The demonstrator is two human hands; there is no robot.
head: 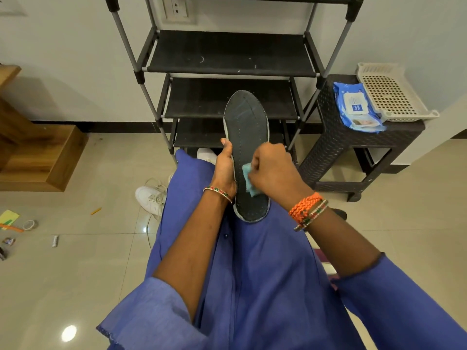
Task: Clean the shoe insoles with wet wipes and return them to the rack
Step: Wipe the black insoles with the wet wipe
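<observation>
Now left hand (223, 170) grips insole (246, 137) edge; right hand (270, 170) at 3 o'clock pinches wipe (247, 181), pressing insole.

Both our forearms come up from the bottom of the frame towards its centre, with the blue sleeves pushed back near the elbows. Our left hand (223, 170) is just left of centre, thumb pointing up, fingers curled behind what it grips; a thin beaded bangle is on its wrist. Our right hand (271, 170) is just right of centre, back of the hand towards us, fingers bent and pinching. Its wrist carries an orange braided band and bangles.
</observation>
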